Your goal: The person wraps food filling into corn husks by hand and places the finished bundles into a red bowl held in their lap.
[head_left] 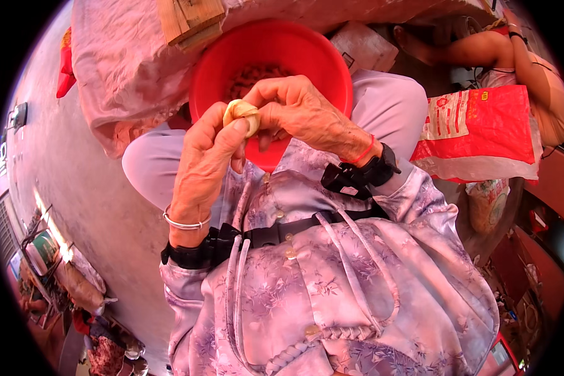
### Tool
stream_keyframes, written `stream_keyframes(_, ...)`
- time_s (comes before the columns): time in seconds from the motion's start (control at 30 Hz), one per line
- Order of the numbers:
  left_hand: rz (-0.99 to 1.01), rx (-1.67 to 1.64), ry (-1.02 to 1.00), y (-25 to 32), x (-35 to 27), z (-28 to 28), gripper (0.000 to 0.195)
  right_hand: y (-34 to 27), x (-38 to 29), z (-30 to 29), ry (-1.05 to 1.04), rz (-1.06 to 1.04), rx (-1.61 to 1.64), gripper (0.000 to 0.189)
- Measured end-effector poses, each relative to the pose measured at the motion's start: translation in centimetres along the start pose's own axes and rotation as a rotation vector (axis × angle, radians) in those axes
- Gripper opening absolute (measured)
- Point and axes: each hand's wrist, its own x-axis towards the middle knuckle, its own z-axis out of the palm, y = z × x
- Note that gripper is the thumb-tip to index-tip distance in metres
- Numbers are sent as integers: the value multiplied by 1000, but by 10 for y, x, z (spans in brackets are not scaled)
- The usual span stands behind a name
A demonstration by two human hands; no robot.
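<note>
My left hand (pixel 206 145) pinches a pale yellow, curled piece (pixel 241 113) between thumb and fingers. What the piece is made of, I cannot tell. From the other side, the fingertips of my right hand (pixel 296 105) meet its upper right edge and seem to grip it too. Below both hands stands a red plastic basin (pixel 329 70), between my knees. Small brownish pieces (pixel 258 77) lie in its bottom, partly hidden by my right hand.
Cloth covers a surface (pixel 122 61) beyond the basin, with a wooden block (pixel 190 21) on it. A cardboard box (pixel 364 47) stands behind the basin. On the right are a red printed bag (pixel 479 131), a sack (pixel 487 202) and another person's bent leg (pixel 469 51).
</note>
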Motion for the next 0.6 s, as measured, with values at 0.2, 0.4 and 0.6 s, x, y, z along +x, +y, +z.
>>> stream_keyframes(0.2,26,170,192,-1,3,8,14,7,-4,3,86,28,83,17)
stream_keyframes(0.4,141,121,253,-10,2,12,19,24,2,12,353,-587,-632,15)
stream_keyframes(0.6,147,-72,219,-11,7,9,20,21,1,11,371,-361,-399,16)
